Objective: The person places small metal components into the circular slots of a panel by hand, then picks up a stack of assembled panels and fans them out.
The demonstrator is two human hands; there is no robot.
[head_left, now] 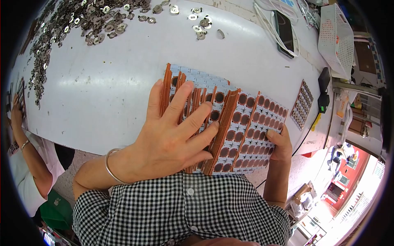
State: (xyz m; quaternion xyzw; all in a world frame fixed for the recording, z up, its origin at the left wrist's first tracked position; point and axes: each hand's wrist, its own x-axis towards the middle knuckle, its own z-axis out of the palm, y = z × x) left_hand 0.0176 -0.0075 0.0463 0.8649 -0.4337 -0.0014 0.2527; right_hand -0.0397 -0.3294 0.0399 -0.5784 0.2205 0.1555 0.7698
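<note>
A fanned stack of circuit board panels (244, 130), white with rows of dark round pads and orange-brown edges, lies at the table's front edge before my body. My left hand (172, 127), with a bangle on its wrist, rests across the left part of the stack, fingers spread over the stepped edges. My right hand (280, 143) grips the right edge of the stack, thumb on top; its other fingers are hidden beneath. Under my left palm, part of the panels is covered.
Many loose metal clips (96, 24) are heaped at the back left, with a few more (201, 24) at the back middle. A phone (284, 33) with white cables, a white basket (334, 41) and another panel (302, 104) are on the right. Another person's arm (30, 160) shows far left.
</note>
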